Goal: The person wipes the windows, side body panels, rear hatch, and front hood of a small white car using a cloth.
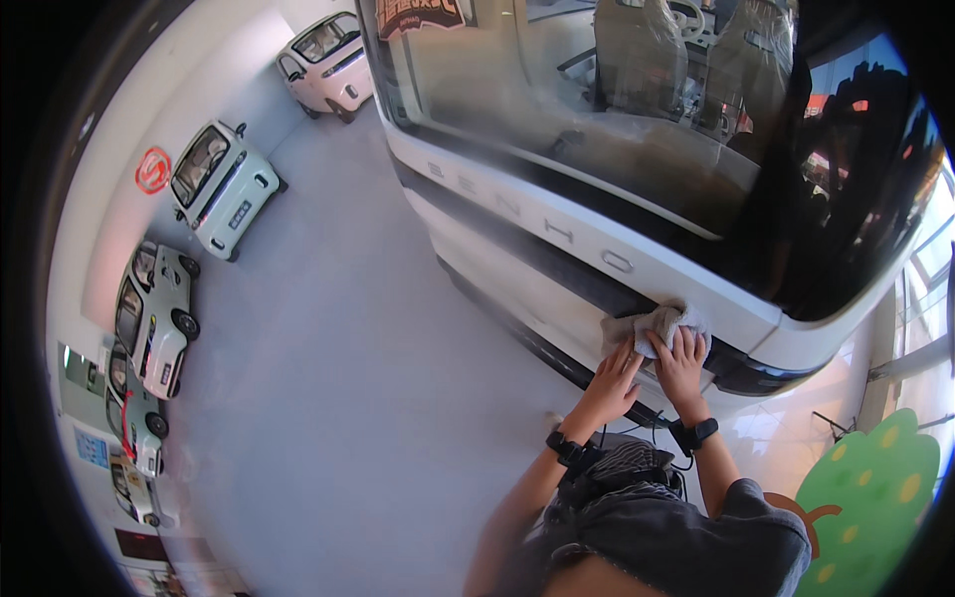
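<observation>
A bunched grey cloth [675,321] lies against the dark trim strip [552,265] across the white body panel of a vehicle [515,298]. My right hand [680,366] presses on the cloth with its fingers over the folds. Beside it my left hand [615,380] has its fingertips at the cloth's lower left part, near the body panel. Both wrists wear black bands with devices. Above the cloth runs a white panel with raised letters, and over that a large window [634,157], through which seats wrapped in clear plastic show. A dark lamp [761,377] is right of the cloth.
Several small cars stand along the left wall, among them a pale green one [231,201] and a pink one [332,67]. The smooth grey floor [321,373] stretches left of the vehicle. A green tree-shaped board [873,492] stands at lower right, near tall windows. Cables hang near my waist.
</observation>
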Motion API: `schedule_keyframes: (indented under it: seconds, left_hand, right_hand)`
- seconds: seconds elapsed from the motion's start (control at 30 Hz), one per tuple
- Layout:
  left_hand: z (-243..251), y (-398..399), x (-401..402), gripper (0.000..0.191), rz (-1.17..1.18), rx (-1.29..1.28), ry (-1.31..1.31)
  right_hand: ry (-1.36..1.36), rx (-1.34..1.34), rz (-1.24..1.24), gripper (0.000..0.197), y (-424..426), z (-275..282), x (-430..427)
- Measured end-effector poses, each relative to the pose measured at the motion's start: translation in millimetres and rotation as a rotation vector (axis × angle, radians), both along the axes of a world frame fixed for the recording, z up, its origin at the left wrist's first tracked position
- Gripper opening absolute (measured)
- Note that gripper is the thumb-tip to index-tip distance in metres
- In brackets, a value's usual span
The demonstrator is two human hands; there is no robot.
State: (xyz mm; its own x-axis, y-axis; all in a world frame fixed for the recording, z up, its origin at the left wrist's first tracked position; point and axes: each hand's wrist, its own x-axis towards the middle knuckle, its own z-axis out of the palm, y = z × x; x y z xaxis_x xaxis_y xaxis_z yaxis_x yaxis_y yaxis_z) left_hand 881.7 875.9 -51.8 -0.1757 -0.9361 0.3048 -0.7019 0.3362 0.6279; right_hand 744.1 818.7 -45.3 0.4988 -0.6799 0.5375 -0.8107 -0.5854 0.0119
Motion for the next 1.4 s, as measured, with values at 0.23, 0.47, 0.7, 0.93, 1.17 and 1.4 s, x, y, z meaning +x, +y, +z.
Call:
schedule_keyframes:
  seconds: [0.23, 0.47, 0.7, 0.93, 1.17, 1.4]
  left_hand:
    - [-9, -5, 36, 0.044, -0.184, -0.131, -0.172]
    - [-1, -26, 32, 0.049, -0.206, -0.287, -0.014]
    - [66, -102, 73, 0.060, -0.158, -0.498, 0.129]
    - [130, -205, 171, 0.063, 0.090, -0.648, -0.086]
    - [222, -247, 227, 0.064, 0.216, -0.910, -0.182]
    - [257, -277, 202, 0.067, -0.052, -1.047, -0.154]
  right_hand:
    - [-0.064, 0.041, -0.067, 0.050, 20, -3, 21]
    - [-0.188, 0.021, -0.135, 0.055, 11, 19, 35]
    - [-0.308, -0.026, -0.186, 0.066, -45, 120, 108]
    - [-0.322, -0.311, 0.050, 0.058, -147, 206, 211]
    - [-0.321, -0.611, 0.153, 0.058, -226, 291, 269]
    - [-0.334, -0.705, 0.054, 0.060, -219, 332, 215]
